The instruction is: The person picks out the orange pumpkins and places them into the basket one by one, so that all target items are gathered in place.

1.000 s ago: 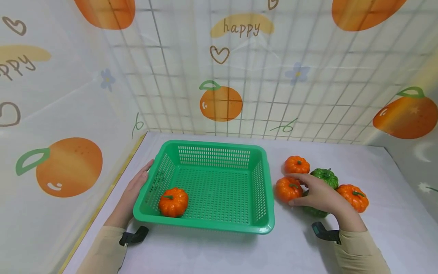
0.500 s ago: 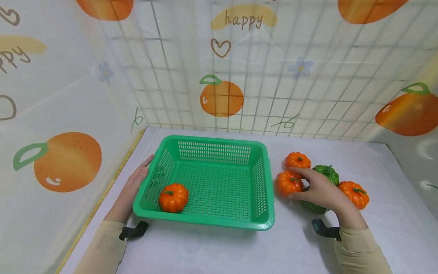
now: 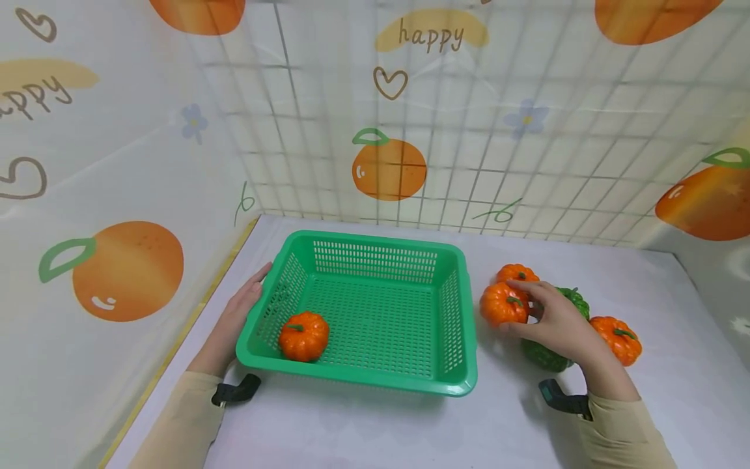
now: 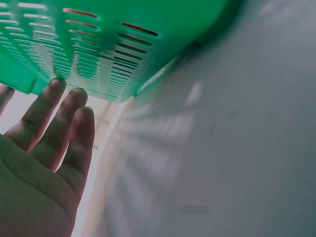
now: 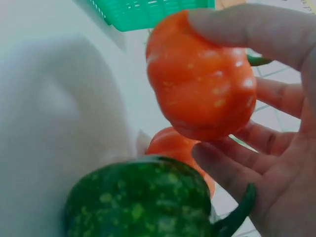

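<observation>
The right hand [image 3: 559, 322] pinches an orange pumpkin [image 3: 502, 305] between thumb and fingers; in the right wrist view that pumpkin [image 5: 202, 79] is held above a green pumpkin [image 5: 140, 202] and another orange one [image 5: 173, 144]. Along the left side of the green basket [image 3: 351, 371] lies the left hand [image 3: 231, 322], its fingers straight. In the left wrist view the fingertips [image 4: 59, 84] touch or nearly touch the basket's slotted wall [image 4: 98, 54]. Inside the basket, at its near left corner, sits one orange pumpkin [image 3: 304, 336].
Around the right hand lie an orange pumpkin [image 3: 518, 272] behind, a green one [image 3: 575, 301], a darker green one [image 3: 545, 355] partly under the hand, and an orange one [image 3: 616, 340] at the right. A patterned curtain [image 3: 328, 130] stands behind the white table [image 3: 351, 430].
The right hand has raised the orange pumpkin slightly, and it now covers more of the orange one behind. The left hand stays beside the basket. The head view has shifted a little.
</observation>
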A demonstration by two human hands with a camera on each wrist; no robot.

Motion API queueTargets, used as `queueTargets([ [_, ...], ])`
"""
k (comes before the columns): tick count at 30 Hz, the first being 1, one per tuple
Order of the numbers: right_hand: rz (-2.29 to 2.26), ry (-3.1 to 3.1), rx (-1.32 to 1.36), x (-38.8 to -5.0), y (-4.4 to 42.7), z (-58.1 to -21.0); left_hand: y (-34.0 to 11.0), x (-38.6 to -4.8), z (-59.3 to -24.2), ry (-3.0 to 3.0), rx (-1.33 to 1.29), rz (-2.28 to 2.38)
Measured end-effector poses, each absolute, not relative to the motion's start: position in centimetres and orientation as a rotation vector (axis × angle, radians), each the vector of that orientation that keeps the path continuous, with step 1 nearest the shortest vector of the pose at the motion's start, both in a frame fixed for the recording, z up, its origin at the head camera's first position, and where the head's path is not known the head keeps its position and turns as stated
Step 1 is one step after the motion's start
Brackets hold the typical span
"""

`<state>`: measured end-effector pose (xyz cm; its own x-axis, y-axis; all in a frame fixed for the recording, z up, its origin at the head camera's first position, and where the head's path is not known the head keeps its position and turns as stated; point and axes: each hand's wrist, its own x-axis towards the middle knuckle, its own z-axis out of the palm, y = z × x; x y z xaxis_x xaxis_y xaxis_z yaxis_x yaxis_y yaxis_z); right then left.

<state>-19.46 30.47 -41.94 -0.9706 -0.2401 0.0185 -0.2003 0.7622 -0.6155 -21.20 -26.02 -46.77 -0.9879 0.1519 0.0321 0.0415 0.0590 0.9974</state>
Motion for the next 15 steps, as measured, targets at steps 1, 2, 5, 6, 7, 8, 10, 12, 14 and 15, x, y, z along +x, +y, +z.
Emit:
queueTargets([
  [1,-1.006,2.891,-0.362,-19.4,30.4,-41.8,-26.0,-21.2,-46.8,2.228,0.202,2.091],
  [2,-0.995,2.906,-0.365,-19.4,30.4,-41.7,-26.0,-21.1,-46.8,2.239,0.199,2.086],
  [5,-0.973,2.958,-0.386,-19.6,30.2,-41.0,-26.0,-20.9,-46.8,2.285,0.190,2.039],
  [6,-0.972,2.973,-0.395,-19.7,30.1,-40.7,-26.0,-20.8,-46.7,2.298,0.196,2.031],
  [7,-0.972,2.986,-0.403,-19.8,30.0,-40.4,-26.1,-20.8,-46.8,2.317,0.203,2.017],
  [8,-0.974,2.995,-0.411,-20.0,29.9,-40.1,-26.1,-20.7,-46.8,2.331,0.207,2.003],
  [10,-0.999,2.987,-0.426,-20.2,29.6,-39.5,-26.3,-20.5,-46.8,2.360,0.219,1.967],
  [12,-1.015,2.972,-0.429,-20.4,29.4,-39.0,-26.3,-20.3,-46.9,2.354,0.239,1.964],
  [14,-1.024,2.958,-0.435,-20.6,29.1,-38.5,-26.4,-20.3,-47.0,2.340,0.236,1.960],
  [15,-1.024,2.956,-0.438,-20.7,29.0,-38.3,-26.3,-20.4,-47.0,2.325,0.235,1.974],
])
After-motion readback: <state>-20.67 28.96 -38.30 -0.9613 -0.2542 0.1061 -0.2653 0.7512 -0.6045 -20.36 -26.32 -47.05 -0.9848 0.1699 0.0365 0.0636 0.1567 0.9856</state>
